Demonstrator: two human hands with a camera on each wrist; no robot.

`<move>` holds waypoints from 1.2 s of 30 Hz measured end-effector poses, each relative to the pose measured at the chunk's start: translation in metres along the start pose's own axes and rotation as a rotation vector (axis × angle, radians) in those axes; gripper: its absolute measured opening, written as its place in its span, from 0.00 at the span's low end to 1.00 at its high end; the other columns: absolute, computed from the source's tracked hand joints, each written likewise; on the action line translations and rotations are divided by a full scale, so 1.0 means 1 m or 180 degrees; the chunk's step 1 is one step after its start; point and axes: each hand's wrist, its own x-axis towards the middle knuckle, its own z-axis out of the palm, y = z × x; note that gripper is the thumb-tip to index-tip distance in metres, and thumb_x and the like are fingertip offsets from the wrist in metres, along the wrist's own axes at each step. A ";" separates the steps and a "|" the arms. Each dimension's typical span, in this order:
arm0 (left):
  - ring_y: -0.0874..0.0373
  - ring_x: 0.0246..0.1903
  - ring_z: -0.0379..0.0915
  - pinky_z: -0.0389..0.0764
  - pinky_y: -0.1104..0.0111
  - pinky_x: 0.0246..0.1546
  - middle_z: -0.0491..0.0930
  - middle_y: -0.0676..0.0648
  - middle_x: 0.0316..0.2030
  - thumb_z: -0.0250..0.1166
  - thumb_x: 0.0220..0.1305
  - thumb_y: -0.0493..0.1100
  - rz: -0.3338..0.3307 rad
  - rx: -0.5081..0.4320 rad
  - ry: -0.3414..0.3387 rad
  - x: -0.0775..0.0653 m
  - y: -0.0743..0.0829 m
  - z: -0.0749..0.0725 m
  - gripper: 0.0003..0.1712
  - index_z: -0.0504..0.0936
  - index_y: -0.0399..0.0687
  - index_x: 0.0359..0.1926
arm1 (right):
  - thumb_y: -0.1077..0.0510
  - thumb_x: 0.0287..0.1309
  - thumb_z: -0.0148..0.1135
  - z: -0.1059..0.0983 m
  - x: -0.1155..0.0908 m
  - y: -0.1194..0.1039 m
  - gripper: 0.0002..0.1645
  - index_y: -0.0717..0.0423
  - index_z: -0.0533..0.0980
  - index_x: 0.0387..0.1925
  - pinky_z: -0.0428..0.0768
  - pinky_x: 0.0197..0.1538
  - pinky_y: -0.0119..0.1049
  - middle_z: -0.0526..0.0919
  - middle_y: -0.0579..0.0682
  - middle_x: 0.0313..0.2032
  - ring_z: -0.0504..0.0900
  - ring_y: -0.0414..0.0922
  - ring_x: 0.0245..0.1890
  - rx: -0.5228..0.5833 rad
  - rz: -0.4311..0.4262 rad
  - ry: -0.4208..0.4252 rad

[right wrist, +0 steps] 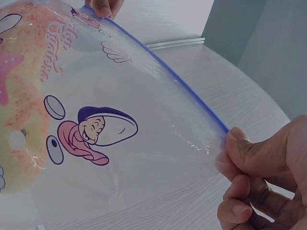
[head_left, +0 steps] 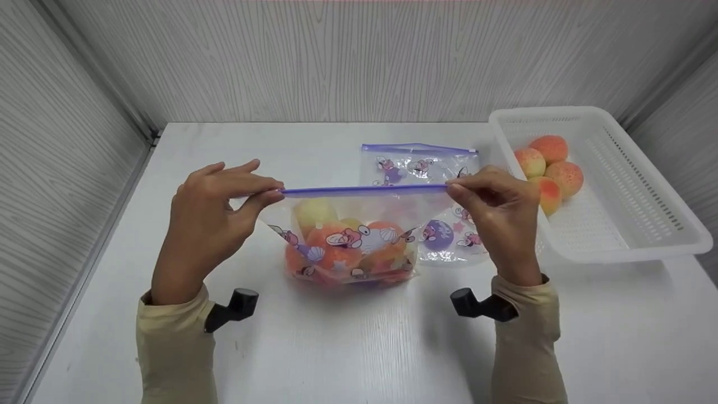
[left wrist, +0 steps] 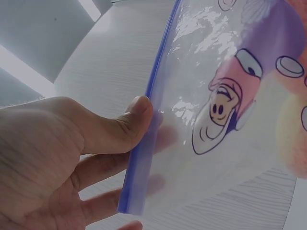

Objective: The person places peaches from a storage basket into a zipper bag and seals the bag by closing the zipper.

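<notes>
A clear zip bag printed with cartoon shells holds several peach-like fruits in orange and yellow. Its purple zip strip is stretched straight between both hands. My left hand pinches the strip's left end between thumb and fingers; in the left wrist view the thumb lies on the near face of the strip and fingers show behind the film. At the other end, my right hand pinches the corner of the strip, as the right wrist view also shows. The bag's bottom rests on the table.
Behind the filled bag lies a second, flat zip bag with a purple strip. To the right stands a white perforated basket with several more peach-like fruits at its left side. Grey wood-grain panels enclose the white table.
</notes>
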 end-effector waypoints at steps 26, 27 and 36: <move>0.45 0.54 0.82 0.67 0.43 0.67 0.89 0.45 0.35 0.75 0.58 0.35 -0.0186 0.0032 0.0175 -0.010 -0.016 -0.017 0.08 0.92 0.44 0.40 | 0.79 0.49 0.70 -0.002 0.000 0.002 0.04 0.74 0.84 0.30 0.74 0.27 0.27 0.84 0.53 0.25 0.74 0.42 0.24 0.0159 0.0045 0.0083; 0.45 0.54 0.82 0.67 0.44 0.67 0.89 0.45 0.35 0.75 0.58 0.35 -0.0193 0.0017 0.0173 -0.011 -0.016 -0.017 0.08 0.92 0.44 0.40 | 0.79 0.49 0.70 -0.002 0.000 0.002 0.04 0.74 0.84 0.30 0.74 0.27 0.27 0.84 0.53 0.25 0.74 0.42 0.24 0.0157 0.0040 0.0081; 0.46 0.57 0.80 0.74 0.45 0.60 0.89 0.46 0.39 0.74 0.62 0.38 -0.0536 -0.0229 -0.0050 -0.014 -0.017 -0.022 0.07 0.92 0.44 0.42 | 0.78 0.51 0.70 0.000 0.000 0.000 0.04 0.73 0.84 0.30 0.75 0.27 0.27 0.83 0.53 0.26 0.74 0.42 0.24 0.0145 0.0065 0.0036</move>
